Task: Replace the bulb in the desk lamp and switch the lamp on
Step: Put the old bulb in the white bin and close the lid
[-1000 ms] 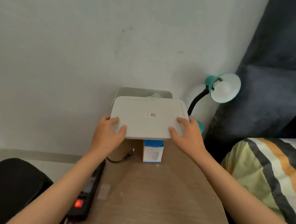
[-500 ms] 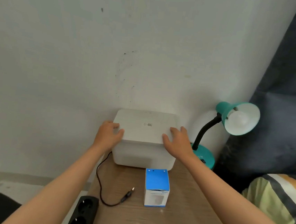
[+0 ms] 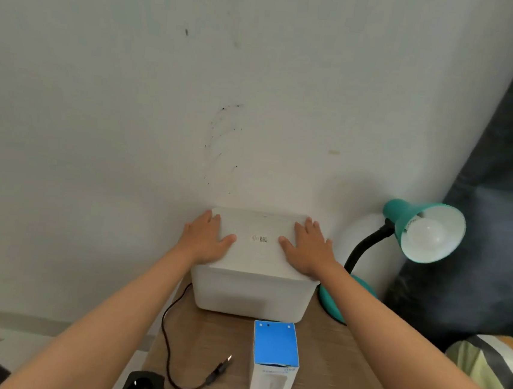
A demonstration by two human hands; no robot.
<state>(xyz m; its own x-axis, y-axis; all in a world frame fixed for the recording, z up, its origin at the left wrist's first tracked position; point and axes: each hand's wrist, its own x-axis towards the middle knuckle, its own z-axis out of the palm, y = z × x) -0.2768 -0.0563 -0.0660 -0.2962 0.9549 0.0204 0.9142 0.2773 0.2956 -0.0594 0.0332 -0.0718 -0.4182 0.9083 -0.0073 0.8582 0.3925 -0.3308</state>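
1. Both hands lie flat, palms down and fingers spread, on the lid (image 3: 257,251) of a white storage box (image 3: 250,294); neither hand grips anything.
2. The left hand (image 3: 208,240) covers the lid's left edge, with its thumb pointing inward across the top.
3. The right hand (image 3: 309,249) covers the lid's right edge in the same way, thumb turned toward the small printed code label (image 3: 259,239) at the lid's centre.
4. The box stands at the back of the wooden tabletop (image 3: 326,364), against the pale wall (image 3: 196,94).
5. The teal desk lamp (image 3: 414,231) stands just to the right of the box, its round base (image 3: 332,302) partly hidden behind the right forearm.
6. A black flexible neck (image 3: 362,248) curves up from the base to the shade, which tilts toward the camera and shows a white bulb (image 3: 428,237) seated inside, unlit.
7. A small blue-and-white carton (image 3: 274,357) stands upright on the tabletop in front of the box, near it but not touching.
8. A black cable (image 3: 169,342) loops down from beside the box's left side and ends in a loose plug (image 3: 223,365) lying on the tabletop left of the carton.
9. A black power strip (image 3: 142,385) shows at the bottom edge, left of the cable loop.
10. A dark cushion (image 3: 480,231) and striped bedding (image 3: 492,364) fill the right side.
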